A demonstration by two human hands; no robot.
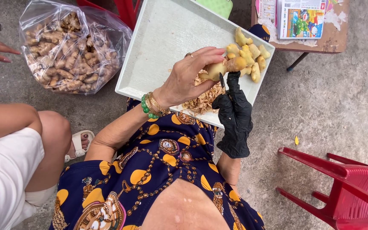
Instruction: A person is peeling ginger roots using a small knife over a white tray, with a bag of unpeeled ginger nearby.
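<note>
Ginger piece (224, 67) sits pinched in the bare left hand (188, 76) over the pale tray (167, 38). At four o'clock, the black-gloved right hand (234, 115) clasps a small knife (222, 81), blade mostly hidden behind ginger.

The left hand (188, 76), bare with a ring and bead bracelets, grips a piece of ginger (224, 67) over a pale rectangular tray (167, 38). The right hand (234, 113), in a black glove, holds a small knife (222, 81) against the ginger's underside. Peeled ginger pieces (252, 53) lie at the tray's corner; peelings (203, 100) are heaped near its lower edge. A clear bag of unpeeled ginger (67, 53) sits on the concrete beside the tray.
</note>
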